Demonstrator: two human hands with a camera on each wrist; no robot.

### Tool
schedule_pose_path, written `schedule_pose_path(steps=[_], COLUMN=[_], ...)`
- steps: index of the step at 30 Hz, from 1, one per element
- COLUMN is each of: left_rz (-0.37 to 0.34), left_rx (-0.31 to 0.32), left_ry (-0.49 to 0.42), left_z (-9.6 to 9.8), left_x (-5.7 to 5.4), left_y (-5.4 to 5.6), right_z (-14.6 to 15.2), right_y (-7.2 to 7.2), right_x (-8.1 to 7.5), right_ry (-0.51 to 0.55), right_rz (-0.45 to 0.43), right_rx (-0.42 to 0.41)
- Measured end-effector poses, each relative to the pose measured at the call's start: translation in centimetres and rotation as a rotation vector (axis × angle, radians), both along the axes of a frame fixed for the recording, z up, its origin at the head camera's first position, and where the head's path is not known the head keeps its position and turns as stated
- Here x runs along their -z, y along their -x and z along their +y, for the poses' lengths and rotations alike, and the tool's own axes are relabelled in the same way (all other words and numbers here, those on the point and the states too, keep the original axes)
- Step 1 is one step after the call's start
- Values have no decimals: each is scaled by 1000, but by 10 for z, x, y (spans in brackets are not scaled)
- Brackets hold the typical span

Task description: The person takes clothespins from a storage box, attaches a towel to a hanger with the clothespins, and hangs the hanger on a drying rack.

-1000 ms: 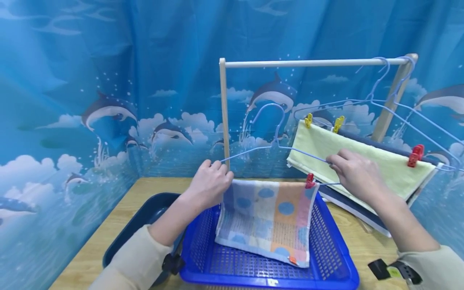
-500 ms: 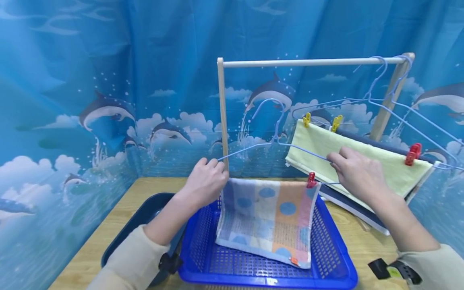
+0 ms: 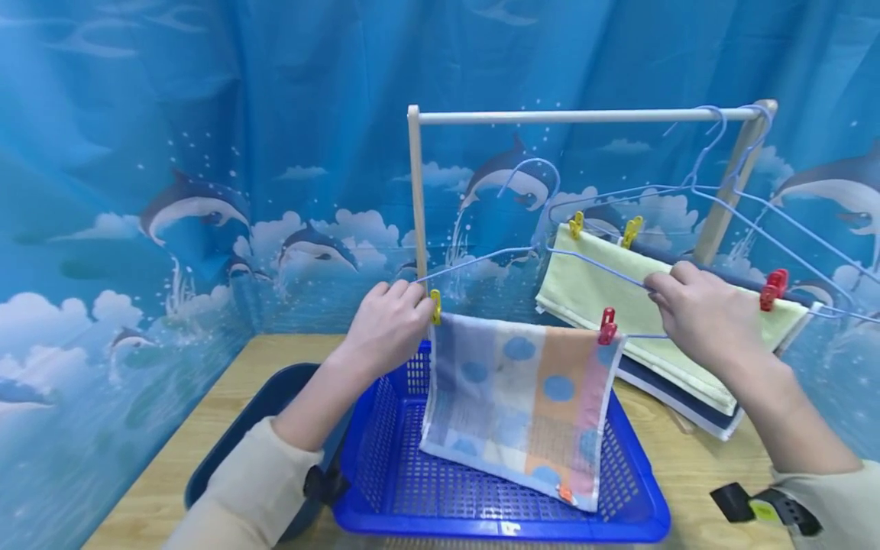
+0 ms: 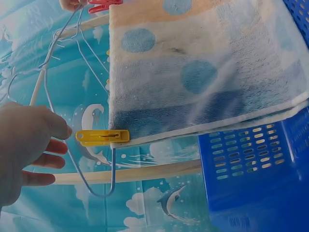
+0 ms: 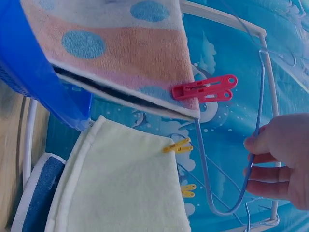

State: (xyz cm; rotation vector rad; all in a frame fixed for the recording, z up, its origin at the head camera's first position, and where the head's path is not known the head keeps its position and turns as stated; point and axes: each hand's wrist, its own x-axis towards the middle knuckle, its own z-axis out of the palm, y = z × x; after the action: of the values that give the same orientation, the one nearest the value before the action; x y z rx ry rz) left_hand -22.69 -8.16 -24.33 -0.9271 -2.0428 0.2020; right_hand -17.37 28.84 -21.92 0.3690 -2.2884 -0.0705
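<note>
Both hands hold up a blue wire clothes hanger [image 3: 474,261] by its sloping shoulders. The left hand [image 3: 390,327] grips its left end, and the right hand [image 3: 703,312] pinches the right end between thumb and fingers. Over the hanger's lower bar drapes a checked towel [image 3: 509,412] with blue dots. A yellow clothespin [image 4: 102,137] clips the towel's left corner, just beside the left hand. At the right corner sits a red clothespin [image 5: 204,89]. The hanger's hook points up, apart from the rack's rail.
A wooden rack with a white rail [image 3: 550,117] carries other hangers at right, bearing a pale green towel [image 3: 605,286] and dark cloth. Below the checked towel stands a blue basket [image 3: 502,528]. A dark tub [image 3: 227,435] is at left on the wooden table [image 3: 158,458].
Both hands have raised the hanger slightly and shifted it a little right, the towel rising with it. The yellow clothespin beside the left hand has come into sight, and the hook has turned somewhat.
</note>
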Motion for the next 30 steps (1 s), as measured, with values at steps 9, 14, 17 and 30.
schedule_pose_path(steps=[9,14,17,30], left_rz=[-142,-299,-356,-578], left_rx=[-5,-39,-91,-270], left_ry=[-132,-197,-186,-157], left_z=[-1,1,4,19], left_x=[3,6,6,20], left_y=[17,29,35,59], right_z=[17,25,30,52], right_y=[-13,-18,-21,-36], right_x=[-13,-18,-20,-31], right_ry=[112,123,124,104], right_rz=[-119,-118,-138,-120], right_rx=[150,211,264,363])
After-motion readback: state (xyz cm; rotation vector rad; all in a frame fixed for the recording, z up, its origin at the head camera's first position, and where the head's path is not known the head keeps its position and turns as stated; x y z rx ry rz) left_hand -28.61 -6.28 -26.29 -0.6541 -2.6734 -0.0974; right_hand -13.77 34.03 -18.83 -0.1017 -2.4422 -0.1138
